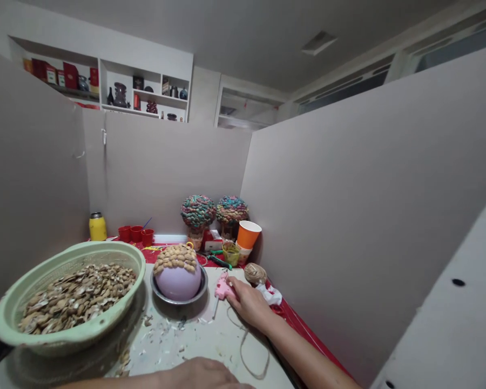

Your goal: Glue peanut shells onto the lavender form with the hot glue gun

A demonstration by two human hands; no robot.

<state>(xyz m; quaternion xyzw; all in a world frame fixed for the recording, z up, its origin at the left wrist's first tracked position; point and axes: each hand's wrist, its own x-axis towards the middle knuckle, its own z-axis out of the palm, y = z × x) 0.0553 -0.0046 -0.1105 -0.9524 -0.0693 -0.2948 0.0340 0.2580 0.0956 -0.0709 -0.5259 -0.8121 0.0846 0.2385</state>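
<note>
My right hand (249, 303) is closed on a pink hot glue gun (222, 286) lying on the white board (202, 340). Left of the gun, a lilac ball (178, 284) sits in a metal bowl (203, 289). Its upper part is covered with rows of peanut shells (174, 258), and a small yellow ring stands at the top. My left hand (202, 373) lies low on the board at the bottom edge, its fingers stretched to the right and partly cut off by the frame. Nothing shows in it.
At left stands a big green colander (117, 251) of shell halves. Behind are red cups (136, 234), a yellow bottle (98, 227), two colourful shell-covered trees (198, 212), an orange cup (249, 234) and green-handled pliers (219, 262). A twine ball (255, 274) lies by the right partition (348, 216).
</note>
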